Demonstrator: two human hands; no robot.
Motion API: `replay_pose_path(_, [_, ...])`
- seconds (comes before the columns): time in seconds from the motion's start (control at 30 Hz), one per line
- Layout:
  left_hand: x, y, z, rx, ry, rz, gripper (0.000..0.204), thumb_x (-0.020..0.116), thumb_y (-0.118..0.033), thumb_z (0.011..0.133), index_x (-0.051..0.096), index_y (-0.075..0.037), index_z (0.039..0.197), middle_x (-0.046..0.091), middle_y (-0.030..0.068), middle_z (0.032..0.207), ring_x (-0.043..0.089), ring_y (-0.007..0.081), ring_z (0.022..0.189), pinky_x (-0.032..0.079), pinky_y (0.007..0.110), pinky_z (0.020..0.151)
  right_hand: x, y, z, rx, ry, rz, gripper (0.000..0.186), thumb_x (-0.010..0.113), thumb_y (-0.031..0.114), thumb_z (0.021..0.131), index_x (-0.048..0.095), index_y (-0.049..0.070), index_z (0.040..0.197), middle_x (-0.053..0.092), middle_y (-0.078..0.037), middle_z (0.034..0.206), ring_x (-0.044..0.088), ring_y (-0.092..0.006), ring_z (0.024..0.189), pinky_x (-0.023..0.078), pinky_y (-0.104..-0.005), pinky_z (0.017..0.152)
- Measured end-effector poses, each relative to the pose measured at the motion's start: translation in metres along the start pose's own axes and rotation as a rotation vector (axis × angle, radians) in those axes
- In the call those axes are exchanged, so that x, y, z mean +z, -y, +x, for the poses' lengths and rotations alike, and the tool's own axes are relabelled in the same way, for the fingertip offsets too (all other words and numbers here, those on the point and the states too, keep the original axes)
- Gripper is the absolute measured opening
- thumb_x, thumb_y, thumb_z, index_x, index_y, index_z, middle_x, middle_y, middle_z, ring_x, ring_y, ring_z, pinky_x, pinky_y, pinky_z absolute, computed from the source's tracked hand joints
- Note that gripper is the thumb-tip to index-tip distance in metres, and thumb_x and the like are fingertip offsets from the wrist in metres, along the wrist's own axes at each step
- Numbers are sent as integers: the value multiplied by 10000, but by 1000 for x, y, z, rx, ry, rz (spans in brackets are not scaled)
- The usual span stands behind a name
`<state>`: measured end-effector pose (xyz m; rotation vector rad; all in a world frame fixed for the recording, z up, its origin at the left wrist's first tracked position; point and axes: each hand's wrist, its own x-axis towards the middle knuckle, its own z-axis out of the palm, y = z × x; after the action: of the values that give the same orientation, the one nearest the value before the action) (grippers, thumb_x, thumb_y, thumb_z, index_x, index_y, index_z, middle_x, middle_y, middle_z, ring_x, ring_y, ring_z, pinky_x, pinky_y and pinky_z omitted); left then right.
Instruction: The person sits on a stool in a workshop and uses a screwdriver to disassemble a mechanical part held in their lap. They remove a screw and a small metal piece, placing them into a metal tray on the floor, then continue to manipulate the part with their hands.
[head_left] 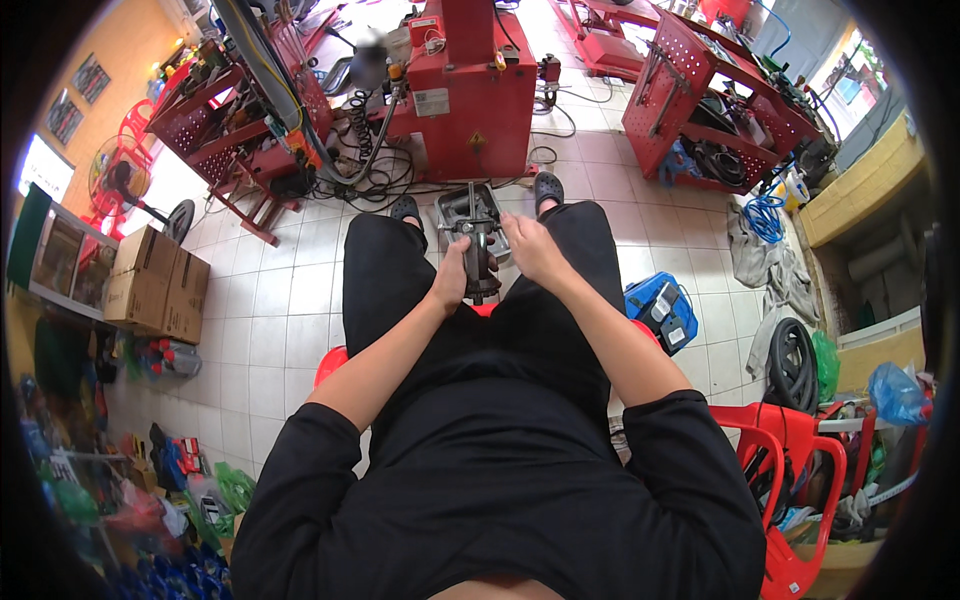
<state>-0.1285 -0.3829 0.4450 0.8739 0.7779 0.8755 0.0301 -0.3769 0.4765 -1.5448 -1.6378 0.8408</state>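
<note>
I sit on a red plastic stool (330, 362), in black clothes, with my knees apart. Between my knees I hold a dark, greasy metal mechanical part (478, 258) upright. My left hand (452, 280) grips its lower left side. My right hand (530, 250) wraps its upper right side. A thin rod sticks up from the part. Just beyond it on the tiled floor lies a grey metal tray (470, 208) between my black sandals (548, 187).
A large red workshop machine (470, 90) with coiled hoses stands ahead. Red perforated tool racks (700, 100) stand on the far right and another (230, 130) on the left. Cardboard boxes (155, 285) sit at left, a blue case (662, 310) and a red chair (800, 470) at right.
</note>
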Motion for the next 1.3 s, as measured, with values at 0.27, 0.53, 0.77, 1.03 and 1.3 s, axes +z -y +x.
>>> replay_pose_path(0.27, [-1, 3, 1, -17, 12, 27, 479, 234, -380, 919, 498, -34, 1119, 580, 88, 788, 598, 208, 666, 505, 321, 631, -22, 5, 10, 43, 142, 95, 437, 433, 358, 919, 554, -57, 861, 593, -169, 765, 568, -232, 729, 425, -355, 674])
replay_pose_path(0.53, [-2, 4, 3, -10, 1, 13, 475, 245, -384, 914, 505, -39, 1111, 588, 85, 780, 599, 197, 660, 518, 324, 620, -22, -5, 13, 166, 309, 221, 479, 437, 377, 926, 550, -57, 757, 472, -64, 585, 450, -171, 536, 382, -342, 533])
replay_pose_path(0.77, [0, -4, 5, -109, -9, -28, 504, 229, -408, 903, 510, -19, 1055, 589, 124, 720, 606, 253, 572, 517, 342, 512, -24, -3, 8, -94, 263, -35, 367, 451, 311, 920, 542, -44, 925, 599, -145, 837, 571, -218, 760, 426, -352, 699])
replay_pose_path(1.03, [-1, -5, 5, -158, -25, -43, 501, 231, -404, 898, 513, -10, 1025, 589, 127, 703, 610, 271, 558, 520, 349, 491, -29, -3, 19, 283, 316, -16, 364, 580, 299, 844, 550, -38, 977, 592, -136, 826, 569, -164, 651, 446, -312, 562])
replay_pose_path(1.3, [-4, -4, 6, -138, -56, -48, 504, 236, -405, 898, 521, -4, 1008, 590, 132, 697, 607, 276, 560, 527, 350, 538, -23, -2, 10, 85, 141, 235, 369, 573, 315, 844, 573, -35, 962, 533, -47, 669, 499, -114, 534, 405, -270, 485])
